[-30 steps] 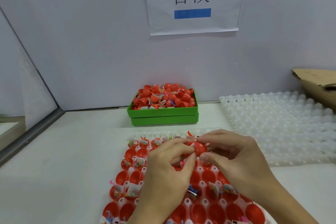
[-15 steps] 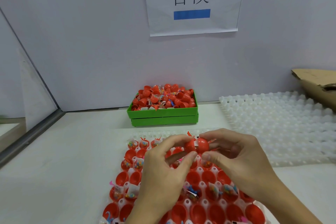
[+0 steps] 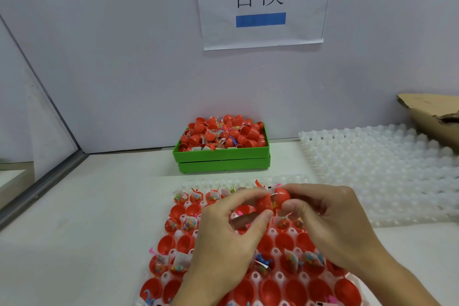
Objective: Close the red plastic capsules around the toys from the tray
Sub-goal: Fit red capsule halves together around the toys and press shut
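Note:
Both hands hold one red capsule (image 3: 272, 200) above the far half of the white tray (image 3: 293, 178). My left hand (image 3: 228, 233) pinches its left half between thumb and forefinger. My right hand (image 3: 330, 218) pinches its right half. The two halves meet with a narrow gap, and a bit of toy wrapper shows in it. The tray's cells hold several open red capsule halves (image 3: 293, 289), some with small wrapped toys (image 3: 185, 225) inside. My hands hide the tray's middle.
A green bin (image 3: 223, 156) heaped with red capsules stands at the back against the wall. White empty trays (image 3: 387, 171) lie to the right, with torn cardboard (image 3: 432, 117) behind them. A metal ledge (image 3: 39, 189) runs along the left.
The capsule has risen slightly and turned sideways between the fingertips. The two halves have come closer together.

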### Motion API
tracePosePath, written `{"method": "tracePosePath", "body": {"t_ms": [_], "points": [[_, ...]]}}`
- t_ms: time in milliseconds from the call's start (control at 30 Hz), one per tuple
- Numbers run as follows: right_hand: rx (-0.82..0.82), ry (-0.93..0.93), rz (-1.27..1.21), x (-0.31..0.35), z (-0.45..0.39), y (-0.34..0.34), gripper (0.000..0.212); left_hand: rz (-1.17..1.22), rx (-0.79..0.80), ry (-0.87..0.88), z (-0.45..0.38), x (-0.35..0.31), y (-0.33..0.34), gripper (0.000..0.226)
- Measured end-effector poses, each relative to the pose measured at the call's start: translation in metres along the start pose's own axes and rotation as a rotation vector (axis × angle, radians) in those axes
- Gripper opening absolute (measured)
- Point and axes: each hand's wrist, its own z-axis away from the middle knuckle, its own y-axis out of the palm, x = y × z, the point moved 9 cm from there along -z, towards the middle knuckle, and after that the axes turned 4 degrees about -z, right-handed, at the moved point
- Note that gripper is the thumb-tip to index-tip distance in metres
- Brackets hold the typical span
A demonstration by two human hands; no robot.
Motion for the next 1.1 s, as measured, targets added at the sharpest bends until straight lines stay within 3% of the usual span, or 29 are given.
{"method": "tracePosePath", "body": {"t_ms": [133,300,733,1100], "points": [[0.003,0.017,-0.085,0.001,0.001,0.003,0.047,0.058,-0.037,-0.038,-0.001,0.005,-0.003,0.032],[0.025,0.053,-0.123,-0.001,0.002,0.006,0.037,0.066,-0.033,-0.027,-0.001,0.005,-0.004,0.033],[0.022,0.001,-0.098,0.002,0.001,0.007,0.04,0.076,-0.008,-0.031,-0.001,0.004,-0.004,0.032],[0.044,-0.039,-0.036,0.0,0.003,0.011,0.034,-0.004,-0.095,-0.088,-0.002,0.007,-0.007,0.038]]}}
